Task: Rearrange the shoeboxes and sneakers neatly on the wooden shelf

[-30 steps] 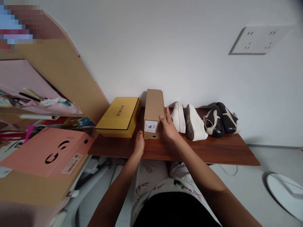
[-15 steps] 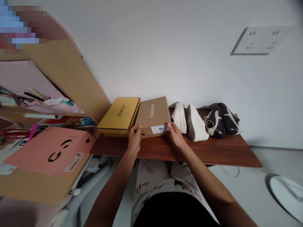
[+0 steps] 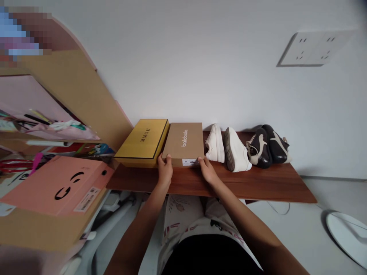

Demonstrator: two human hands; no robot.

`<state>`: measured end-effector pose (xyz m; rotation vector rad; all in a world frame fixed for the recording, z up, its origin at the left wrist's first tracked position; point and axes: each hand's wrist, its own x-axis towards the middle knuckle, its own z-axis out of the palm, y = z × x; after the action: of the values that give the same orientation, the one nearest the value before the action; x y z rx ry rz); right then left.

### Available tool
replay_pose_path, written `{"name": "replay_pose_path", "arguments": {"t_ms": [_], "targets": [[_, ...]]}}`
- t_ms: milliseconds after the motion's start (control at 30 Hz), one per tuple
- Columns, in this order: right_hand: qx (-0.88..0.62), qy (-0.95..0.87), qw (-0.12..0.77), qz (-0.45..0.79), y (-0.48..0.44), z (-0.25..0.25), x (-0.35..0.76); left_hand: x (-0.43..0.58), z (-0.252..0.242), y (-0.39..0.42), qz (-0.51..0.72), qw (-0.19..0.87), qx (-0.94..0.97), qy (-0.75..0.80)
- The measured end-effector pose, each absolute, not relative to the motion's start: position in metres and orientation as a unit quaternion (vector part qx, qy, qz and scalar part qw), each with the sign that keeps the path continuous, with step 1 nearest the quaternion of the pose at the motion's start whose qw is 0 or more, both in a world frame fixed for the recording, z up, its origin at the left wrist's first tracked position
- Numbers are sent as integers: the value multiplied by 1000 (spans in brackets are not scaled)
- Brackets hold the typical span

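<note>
A brown shoebox (image 3: 180,141) marked "balabala" lies flat on the reddish-brown wooden board (image 3: 235,187), close to the wall. My left hand (image 3: 165,168) grips its front left corner, thumb on the lid edge. At the front right corner, beside the white label, my right hand (image 3: 207,170) holds it the same way. A yellow shoebox (image 3: 143,141) marked "MMOK" sits directly to its left. On its right stand a pair of white shoes: one upright (image 3: 215,143), the other white shoe (image 3: 239,152) tipped on its side with the sole showing.
Dark brown and cream shoes (image 3: 268,147) lie farther right on the board. A pink box (image 3: 63,183) rests on the desk (image 3: 34,229) at left, below a shelf with pens and small items. A wall socket panel (image 3: 305,49) is at upper right; a round white object (image 3: 345,236) lies on the floor.
The brown shoebox was slightly tilted and turned; now it sits squarer and flat beside the yellow box. Both hands have moved slightly lower with it, still holding its front corners.
</note>
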<state>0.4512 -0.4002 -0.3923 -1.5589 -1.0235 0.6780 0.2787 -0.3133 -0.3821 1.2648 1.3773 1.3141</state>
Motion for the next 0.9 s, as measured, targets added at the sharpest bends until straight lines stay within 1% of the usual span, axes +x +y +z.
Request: {"name": "replay_pose_path", "arguments": {"t_ms": [167,233,333,400,467,567,633,700,767,900], "targets": [[-675,-402,531,318,-406,-386,449,278,-379,-317,506,390,511,575],[-670,-399,536,321,-420,-381,455,275,-374,-325,510,361,533,571],[-646,-422,560,303,-453,-374,482,275,-364,-350,541,283,606,510],[-648,-425,575,262,-478,-372,510,280,-355,-372,549,261,653,451],[-672,-390,596,203,-501,-374,539,293,-348,-392,529,295,692,393],[-710,-297,626,125,-523,-386,571,328,-349,-412,449,398,734,319],[-727,-257,627,113,-527,-397,582,359,-355,-413,398,444,740,310],[-734,-253,616,134,-525,-405,587,393,-362,-406,364,451,733,355],[-740,-267,597,157,-519,-409,591,423,-367,-393,328,437,718,431],[-762,-309,535,196,-506,-405,603,458,-372,-373,273,439,681,518]]}}
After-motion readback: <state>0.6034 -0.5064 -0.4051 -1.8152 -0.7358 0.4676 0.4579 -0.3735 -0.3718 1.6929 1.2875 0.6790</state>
